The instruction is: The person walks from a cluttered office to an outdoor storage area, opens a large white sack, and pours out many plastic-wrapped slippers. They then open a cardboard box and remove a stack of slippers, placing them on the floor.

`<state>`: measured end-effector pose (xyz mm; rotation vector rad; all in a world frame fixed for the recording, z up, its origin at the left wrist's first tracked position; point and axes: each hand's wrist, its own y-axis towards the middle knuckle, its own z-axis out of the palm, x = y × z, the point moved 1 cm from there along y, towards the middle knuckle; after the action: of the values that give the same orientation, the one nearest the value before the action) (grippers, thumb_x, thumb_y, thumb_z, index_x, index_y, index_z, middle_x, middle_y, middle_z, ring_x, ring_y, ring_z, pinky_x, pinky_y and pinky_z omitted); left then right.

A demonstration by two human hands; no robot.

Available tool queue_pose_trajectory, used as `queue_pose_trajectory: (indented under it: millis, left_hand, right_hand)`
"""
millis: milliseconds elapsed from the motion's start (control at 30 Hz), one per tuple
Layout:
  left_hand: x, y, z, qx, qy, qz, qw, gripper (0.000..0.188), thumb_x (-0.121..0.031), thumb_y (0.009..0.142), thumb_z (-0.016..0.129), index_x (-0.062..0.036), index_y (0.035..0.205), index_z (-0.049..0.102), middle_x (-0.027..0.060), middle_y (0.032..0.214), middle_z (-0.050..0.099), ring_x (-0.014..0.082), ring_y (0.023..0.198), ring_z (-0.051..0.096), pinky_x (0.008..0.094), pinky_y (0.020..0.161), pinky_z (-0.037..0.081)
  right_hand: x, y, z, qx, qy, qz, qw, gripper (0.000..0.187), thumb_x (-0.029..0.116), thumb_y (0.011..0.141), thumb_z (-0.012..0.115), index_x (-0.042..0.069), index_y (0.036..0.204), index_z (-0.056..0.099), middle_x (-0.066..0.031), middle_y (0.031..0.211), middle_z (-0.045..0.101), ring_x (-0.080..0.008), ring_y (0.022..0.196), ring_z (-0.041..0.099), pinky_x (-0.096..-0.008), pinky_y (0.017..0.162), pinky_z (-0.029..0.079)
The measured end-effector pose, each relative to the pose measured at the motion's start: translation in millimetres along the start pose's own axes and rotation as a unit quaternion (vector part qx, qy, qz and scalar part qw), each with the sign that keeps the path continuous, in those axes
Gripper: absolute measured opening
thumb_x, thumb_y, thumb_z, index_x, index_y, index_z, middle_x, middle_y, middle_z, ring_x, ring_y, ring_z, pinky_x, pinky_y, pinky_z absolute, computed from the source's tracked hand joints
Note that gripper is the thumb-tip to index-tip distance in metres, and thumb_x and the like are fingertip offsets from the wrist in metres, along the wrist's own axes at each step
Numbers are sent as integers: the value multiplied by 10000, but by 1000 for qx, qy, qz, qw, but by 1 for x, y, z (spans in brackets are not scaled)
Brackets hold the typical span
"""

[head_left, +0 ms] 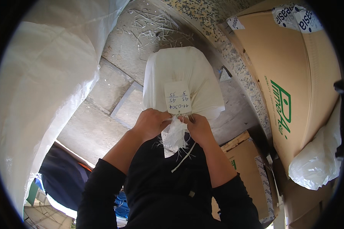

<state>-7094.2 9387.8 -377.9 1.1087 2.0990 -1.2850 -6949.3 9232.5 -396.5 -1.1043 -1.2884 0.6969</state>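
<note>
A full white woven sack point(183, 65) stands in front of me, its neck gathered toward my body. My left hand point(152, 123) and my right hand point(198, 129) are closed at that neck, one on each side, fingertips pinching where a thin string goes round it. Below them the loose, frayed sack mouth point(175, 134) sticks out. From beside my right hand a white cord end point(184, 157) hangs down over my dark clothing. A white card tag point(178, 97) with handwriting lies against the sack just above my fingers. Exactly which strand each hand grips is hidden.
Cut white strips point(154, 28) lie heaped on the concrete floor point(114, 87) beyond the sack. Large translucent plastic sheeting point(46, 84) bulges at the left. A big cardboard box point(279, 68) stands at the right past a speckled stone edge point(233, 53), with a smaller carton point(244, 164) nearer me.
</note>
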Motion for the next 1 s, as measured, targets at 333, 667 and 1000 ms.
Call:
queue_pose_trajectory:
  millis: [333,667,1000]
  left_hand:
    - [-25,16,46,14,-22,46,999,149,-146,801,693,-68,926,669,128,846,649,332,754,652,459,664,507]
    - [-37,4,50,70,-10,-4,998,209,-283,775,701,-90,779,619,93,631,624,315,613,639,458,567,491]
    - [-30,-9,81,-49,-58,48,996,170,-175,818,693,-71,813,558,109,778,623,329,719,628,436,637,501]
  right_hand:
    - [-26,-43,-39,104,138,68,983,260,226,951,656,-34,960,679,10,777,612,-71,658,520,-242,595,421]
    - [-62,-9,-90,-169,0,27,985,442,378,949,583,-24,789,667,-87,771,670,-115,698,615,-294,583,469]
    - [25,0,-47,-185,-248,-191,932,314,292,911,684,-19,882,661,-137,655,629,-184,580,601,-347,608,485]
